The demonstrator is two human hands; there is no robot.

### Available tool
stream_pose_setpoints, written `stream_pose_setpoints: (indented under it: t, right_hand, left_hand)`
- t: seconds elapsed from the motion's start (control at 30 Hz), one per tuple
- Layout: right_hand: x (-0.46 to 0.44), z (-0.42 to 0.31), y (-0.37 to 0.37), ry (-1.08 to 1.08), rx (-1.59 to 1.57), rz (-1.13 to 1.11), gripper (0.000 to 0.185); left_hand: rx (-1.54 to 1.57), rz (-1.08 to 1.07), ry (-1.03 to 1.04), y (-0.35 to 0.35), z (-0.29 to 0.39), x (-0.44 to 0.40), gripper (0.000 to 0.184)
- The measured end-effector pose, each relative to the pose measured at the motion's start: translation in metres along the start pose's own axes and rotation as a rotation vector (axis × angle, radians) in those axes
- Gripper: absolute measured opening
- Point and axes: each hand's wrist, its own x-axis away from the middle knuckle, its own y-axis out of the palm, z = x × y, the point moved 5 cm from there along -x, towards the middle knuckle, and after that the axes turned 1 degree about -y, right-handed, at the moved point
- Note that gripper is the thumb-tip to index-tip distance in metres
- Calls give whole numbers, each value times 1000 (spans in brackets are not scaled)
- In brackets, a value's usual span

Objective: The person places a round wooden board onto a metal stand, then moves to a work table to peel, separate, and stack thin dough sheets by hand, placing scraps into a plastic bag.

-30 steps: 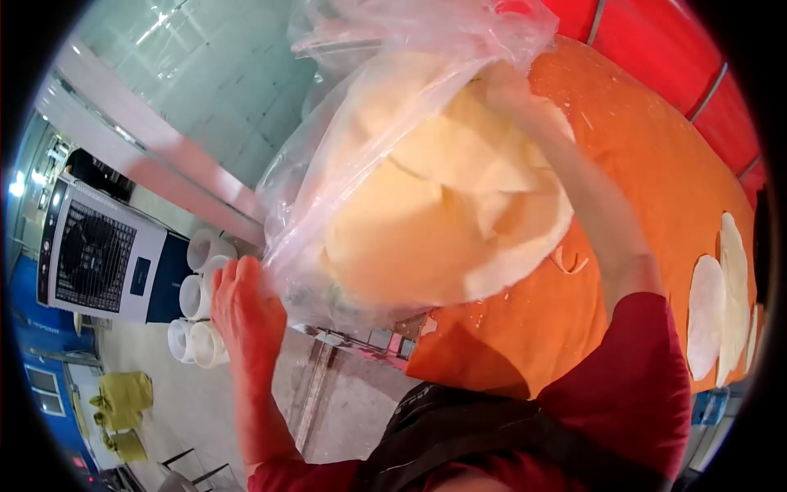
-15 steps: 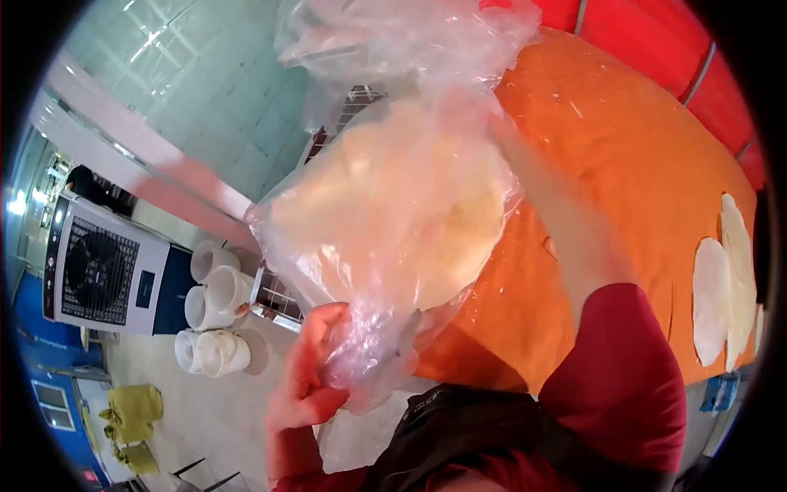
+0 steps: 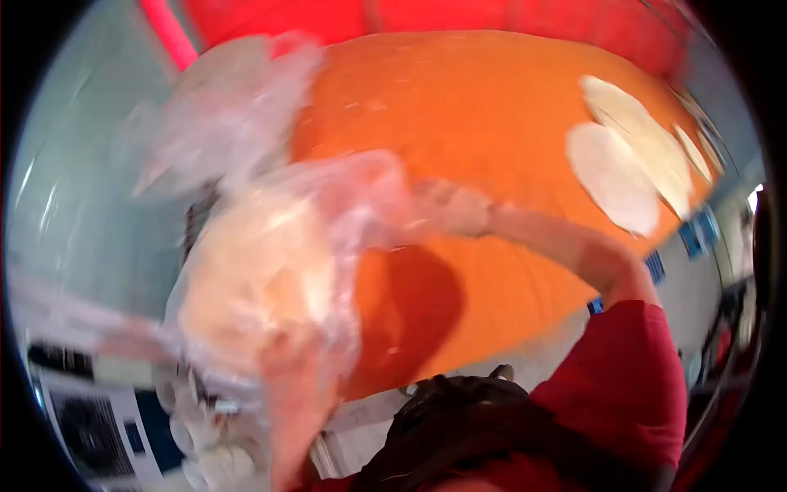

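Round, pale flatbreads (image 3: 246, 279) lie inside a clear plastic bag (image 3: 348, 184) at the left edge of the orange-covered table. My right hand (image 3: 451, 208) is closed on the gathered plastic at the bag's right side. At the bag's lower edge, my left hand (image 3: 297, 357) is against the plastic and the bread; motion blur hides its fingers. Another crumpled plastic bag (image 3: 225, 123) sits just beyond, at the upper left.
The orange cloth (image 3: 459, 123) bears thin pale sheets (image 3: 615, 176) at its right side. Red padding (image 3: 443, 15) borders the far edge. White buckets (image 3: 221, 463) and an air cooler (image 3: 90, 430) stand on the floor at the lower left.
The view has swung to the right. The plastic now covers the breads, which were partly exposed a second ago. My right hand has pulled the bag's edge out to the right.
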Motion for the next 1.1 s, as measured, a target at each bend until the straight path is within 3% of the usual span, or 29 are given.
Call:
stream_pose_setpoints:
  t: [0.07, 0.1, 0.13, 0.17, 0.2, 0.23, 0.3, 0.33, 0.4, 0.47, 0.53, 0.6, 0.7, 0.73, 0.77, 0.83, 0.87, 0.93, 1.0, 1.1]
  right_hand:
    - [64, -34, -22, 62, -76, -32, 32]
    - [102, -51, -33, 178, -210, -111, 39]
    - [140, -66, -42, 249, -295, -91, 35]
    - [185, -83, -39, 327, -325, -247, 25]
    - [234, -102, -41, 402, -361, -399, 17]
    - [320, -111, -78, 510, -365, -397, 16]
    - [429, -136, -120, 769, -455, -448, 13]
    - [474, -146, -135, 956, -513, -508, 12]
    - [530, -149, -172, 1113, -472, -560, 9]
    - [567, -142, -192, 1195, -428, -515, 7]
    - [598, -126, -201, 1238, -377, -406, 6]
    - [625, -103, -197, 1269, -386, -325, 6]
    - [656, -54, -200, 1275, -378, -152, 8]
    - [666, -35, -199, 1298, -382, -161, 8]
    - [675, -18, -197, 1321, -388, -171, 9]
    - [698, 13, -183, 1341, -416, -112, 36]
    - [699, 35, -183, 1275, -363, 52, 46]
    - [679, 73, -180, 1137, -283, 231, 67]
    - [650, 115, -176, 1081, -250, 385, 64]
    - [669, 185, -136, 1203, -546, 473, 27]
  left_hand:
    - [149, 744, 71, -26, 24, -7, 62]
    - [125, 688, 100, -7, 32, -33, 66]
    - [94, 634, 119, 22, 39, -68, 70]
    - [63, 582, 127, 43, 54, -89, 74]
    - [-146, 263, 82, 67, 67, -85, 76]
    - [-386, -17, 59, 72, 118, -93, 77]
    - [-118, 112, 212, 38, 199, -94, 75]
    - [100, 117, 257, 39, 236, -101, 72]
    - [606, 83, 325, 53, 306, -124, 62]
    - [1445, -320, 365, 91, 388, -164, 49]
    - [1906, -590, 123, 147, 450, -227, 43]
    - [2125, -617, -240, 173, 501, -270, 45]
    - [2037, -493, -318, 171, 542, -302, 47]
    - [2032, -589, -184, 172, 553, -317, 46]
    - [1939, -518, -148, 165, 564, -322, 44]
    - [1759, -384, -64, 135, 590, -326, 40]
    - [1762, -264, -29, 116, 604, -325, 34]
    - [1736, -346, 48, 88, 629, -334, 34]
    - [1711, -323, 141, 52, 665, -335, 41]
    - [1660, -281, 272, -2, 720, -358, 49]
